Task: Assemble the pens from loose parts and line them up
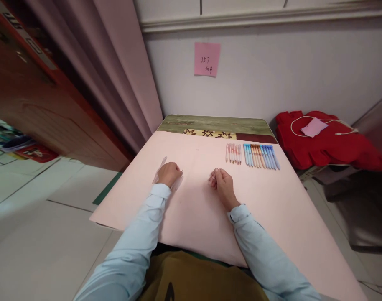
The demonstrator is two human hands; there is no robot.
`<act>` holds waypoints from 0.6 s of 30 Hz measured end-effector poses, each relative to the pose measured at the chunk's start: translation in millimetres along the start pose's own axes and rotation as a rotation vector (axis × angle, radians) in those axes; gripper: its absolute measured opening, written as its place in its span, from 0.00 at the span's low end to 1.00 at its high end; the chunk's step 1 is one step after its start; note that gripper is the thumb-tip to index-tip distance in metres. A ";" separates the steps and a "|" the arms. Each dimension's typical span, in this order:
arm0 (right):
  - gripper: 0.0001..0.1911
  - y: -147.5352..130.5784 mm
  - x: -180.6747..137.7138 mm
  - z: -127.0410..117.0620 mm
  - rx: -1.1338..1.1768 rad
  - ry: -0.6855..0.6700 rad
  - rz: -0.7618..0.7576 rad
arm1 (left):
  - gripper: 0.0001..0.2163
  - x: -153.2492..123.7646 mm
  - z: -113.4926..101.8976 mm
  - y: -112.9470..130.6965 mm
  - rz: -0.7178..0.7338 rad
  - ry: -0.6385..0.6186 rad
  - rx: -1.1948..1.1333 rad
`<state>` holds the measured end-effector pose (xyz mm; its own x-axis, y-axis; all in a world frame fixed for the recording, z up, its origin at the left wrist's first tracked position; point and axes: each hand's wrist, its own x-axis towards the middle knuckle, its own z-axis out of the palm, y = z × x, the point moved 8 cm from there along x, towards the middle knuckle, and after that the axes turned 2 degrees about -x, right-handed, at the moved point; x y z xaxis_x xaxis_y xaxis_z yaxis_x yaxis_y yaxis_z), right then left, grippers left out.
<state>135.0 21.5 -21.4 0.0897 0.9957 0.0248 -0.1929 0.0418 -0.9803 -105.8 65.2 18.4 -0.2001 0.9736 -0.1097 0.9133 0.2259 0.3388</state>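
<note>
My left hand (169, 173) is closed over the paper-covered table, left of centre. A small dark tip pokes out by its fingers, but what they grip is mostly hidden. Clear, crinkled plastic (177, 184) shows beneath and on both sides of that hand. To the right, my right hand (224, 184) has its fingers curled together, with something small, pinkish and see-through at the fingertips. Beyond it lies a group of clear pens with orange-pink parts (233, 154). Beside those is a neat row of blue, brown and violet pens (261, 156).
Pale pink paper (197, 225) covers most of the table. A green patterned strip of tabletop (216, 123) shows at the back. Red cloth (325, 146) with a white cable is piled at right. A curtain (115, 62) and wooden door (59, 108) stand at left.
</note>
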 end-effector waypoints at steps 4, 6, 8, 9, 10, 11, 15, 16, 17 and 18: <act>0.21 -2.0 -0.2 0.4 -0.001 0.000 -0.004 | 0.02 6.5 5.7 4.6 -0.001 -0.054 0.032; 0.21 -2.5 0.2 0.2 -0.004 0.001 -0.001 | 0.01 7.8 6.8 5.5 -0.013 -0.086 0.031; 0.22 -2.6 1.0 -0.7 0.005 0.003 0.005 | 0.02 6.8 3.5 7.5 -0.023 -0.082 0.010; 0.22 -2.5 1.4 -1.5 0.016 0.006 0.010 | 0.03 5.3 -0.6 9.9 -0.020 -0.051 -0.013; 0.22 -2.4 1.8 -2.2 0.029 0.009 0.016 | 0.03 2.9 -6.3 13.5 -0.010 0.001 -0.056; 0.22 -2.1 2.3 -2.8 0.045 0.010 0.026 | 0.03 -0.4 -12.4 18.1 0.008 0.064 -0.126; 0.21 -0.7 4.2 -3.3 0.119 0.003 0.058 | 0.08 -16.8 -15.6 42.7 0.119 0.160 -0.769; 0.20 -0.5 4.7 -3.5 0.134 0.006 0.056 | 0.10 -19.3 -6.8 50.5 0.135 0.098 -0.973; 0.18 -0.4 5.4 -4.0 0.147 0.013 0.049 | 0.12 -21.0 4.7 58.3 0.131 0.021 -1.142; 0.17 -0.3 6.0 -4.7 0.158 0.021 0.038 | 0.14 -22.0 17.3 65.7 0.114 -0.053 -1.269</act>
<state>140.2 27.0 -21.9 0.0998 0.9948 -0.0180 -0.3479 0.0180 -0.9374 -35.3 58.0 27.0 -0.1022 0.9936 -0.0480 -0.0605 0.0419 0.9973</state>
